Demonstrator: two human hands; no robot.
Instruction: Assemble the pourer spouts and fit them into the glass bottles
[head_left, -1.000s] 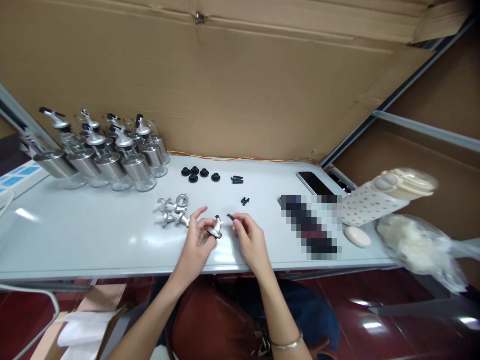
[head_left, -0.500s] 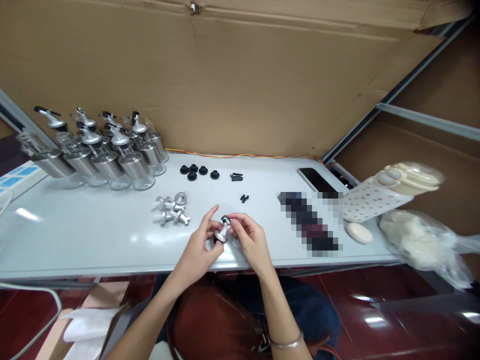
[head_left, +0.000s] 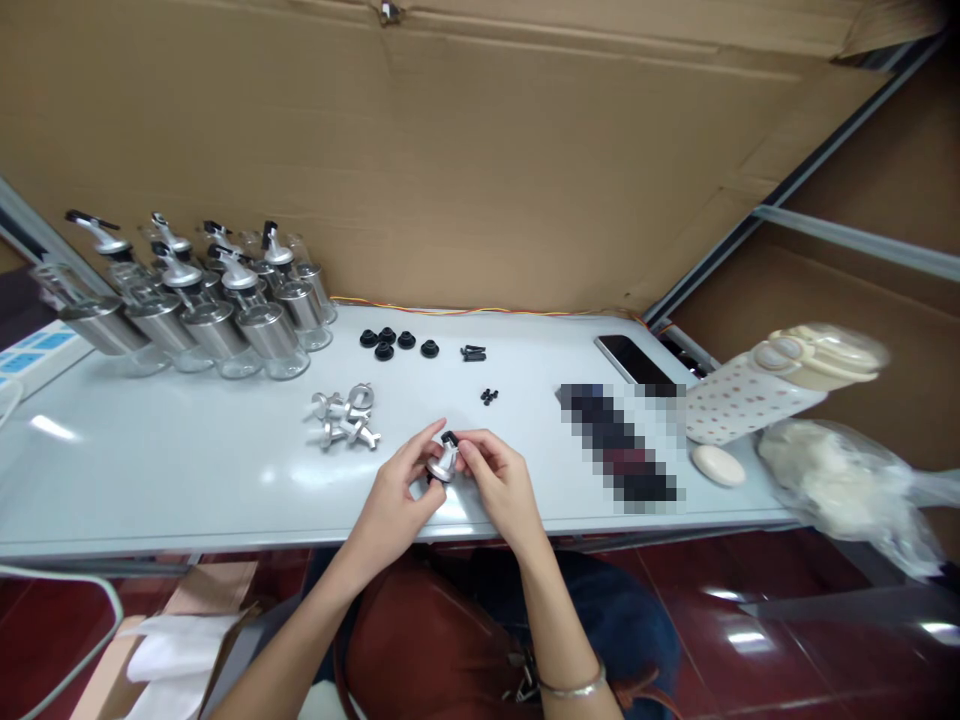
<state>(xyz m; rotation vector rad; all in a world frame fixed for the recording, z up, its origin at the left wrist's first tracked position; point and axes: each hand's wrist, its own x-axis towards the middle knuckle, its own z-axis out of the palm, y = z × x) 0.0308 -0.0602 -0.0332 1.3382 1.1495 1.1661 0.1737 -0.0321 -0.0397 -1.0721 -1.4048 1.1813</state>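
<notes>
Near the table's front edge, my left hand (head_left: 401,492) grips the base of a silver pour spout (head_left: 444,462) with a black flap at its tip and black at its bottom. The fingertips of my right hand (head_left: 501,480) pinch at the upper part of the same spout, by the black flap. To the left lie several bare silver spouts (head_left: 346,415) in a loose pile. Beyond my hands are several black stoppers (head_left: 386,343), a few black flap pieces (head_left: 473,353) and a little group of tiny black parts (head_left: 489,396).
Several glass oil bottles (head_left: 262,325) with steel bands stand at the back left, some topped with spouts. A phone (head_left: 636,362), a pale spotted water bottle (head_left: 757,390), a white oval object (head_left: 718,465) and a plastic bag (head_left: 832,480) sit on the right. Cardboard (head_left: 480,160) walls the back.
The black flap on the spout has tipped down closer to the silver body. My left index finger has curled in slightly; both hands stay in nearly the same place.
</notes>
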